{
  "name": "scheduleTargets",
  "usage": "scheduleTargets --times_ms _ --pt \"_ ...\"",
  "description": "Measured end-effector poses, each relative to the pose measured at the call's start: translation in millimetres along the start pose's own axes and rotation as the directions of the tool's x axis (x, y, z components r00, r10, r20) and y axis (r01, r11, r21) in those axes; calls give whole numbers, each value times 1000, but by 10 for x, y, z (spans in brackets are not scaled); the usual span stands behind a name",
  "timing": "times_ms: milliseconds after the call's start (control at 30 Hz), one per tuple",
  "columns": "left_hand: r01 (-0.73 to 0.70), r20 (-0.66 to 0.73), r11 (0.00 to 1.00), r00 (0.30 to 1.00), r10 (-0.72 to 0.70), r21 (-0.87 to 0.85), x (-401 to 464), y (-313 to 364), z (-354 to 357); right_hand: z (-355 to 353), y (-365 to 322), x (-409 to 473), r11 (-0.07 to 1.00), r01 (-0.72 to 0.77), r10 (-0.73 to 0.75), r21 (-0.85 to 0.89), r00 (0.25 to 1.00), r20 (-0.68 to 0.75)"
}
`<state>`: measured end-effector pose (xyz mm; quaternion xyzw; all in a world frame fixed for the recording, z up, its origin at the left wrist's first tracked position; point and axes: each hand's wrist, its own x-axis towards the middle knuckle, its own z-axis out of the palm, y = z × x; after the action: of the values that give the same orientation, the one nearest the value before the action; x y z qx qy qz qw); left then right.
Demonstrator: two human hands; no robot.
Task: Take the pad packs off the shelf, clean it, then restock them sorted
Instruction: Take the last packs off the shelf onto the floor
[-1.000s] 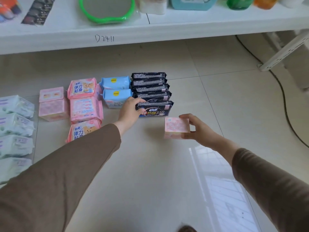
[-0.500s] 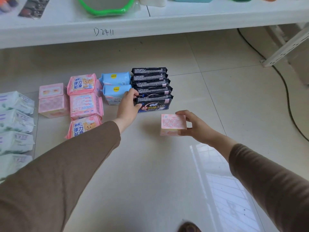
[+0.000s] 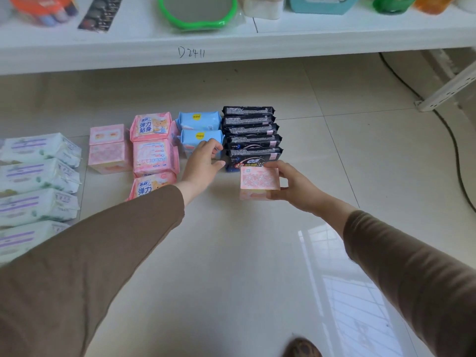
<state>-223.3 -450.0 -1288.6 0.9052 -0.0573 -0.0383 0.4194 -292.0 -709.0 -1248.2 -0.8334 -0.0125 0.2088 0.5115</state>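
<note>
Gripping a small pink patterned cardboard-like pad pack [image 3: 259, 179] between thumb and curled fingers, right hand [image 3: 291, 185] now much nearer the row of five black glossy plastic pad packs [image 3: 251, 136] than a second ago, pack edge just overlapping the front black one at about five o'clock of that row. Left hand [image 3: 202, 161] drawn back slightly from the black row's front corner, fingers loosely curled and holding nothing, resting beside the two light-blue soft plastic pad packs [image 3: 199, 131]. Probably means sorting on the floor not finished: small pink pack apparently being brought toward its group, likely the matching pink square boxes [image 3: 108, 148] at nine o'clock, past the pink printed soft packs [image 3: 152, 148]. Row of white-and-lilac soft packs [image 3: 36, 181] further out at nine o'clock.

Underneath, glossy cream floor tiles [image 3: 231, 266] with grey grout lines and a bright window reflection at four o'clock. At twelve o'clock, white shelf board [image 3: 231, 45] marked with handwritten code, carrying a green-rimmed mirror [image 3: 197, 11] and other unrelated goods. Black cable [image 3: 456, 155] trailing along the floor at two o'clock beside a white perforated shelf bracket [image 3: 448, 91].
</note>
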Motion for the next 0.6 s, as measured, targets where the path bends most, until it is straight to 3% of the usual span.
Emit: scheduleTargets --times_ms 267,433,600 --pt "-35 0 999 999 35 -21 -325 -14 -772 396 -526 395 989 93 -87 -116 995 54" --pt "-8 -67 999 998 11 36 -616 -301 -1400 833 -977 643 987 163 -161 2 978 129" --pt "54 -121 997 992 -46 59 -942 -693 -1943 1354 -1332 914 970 239 -226 -46 954 195"
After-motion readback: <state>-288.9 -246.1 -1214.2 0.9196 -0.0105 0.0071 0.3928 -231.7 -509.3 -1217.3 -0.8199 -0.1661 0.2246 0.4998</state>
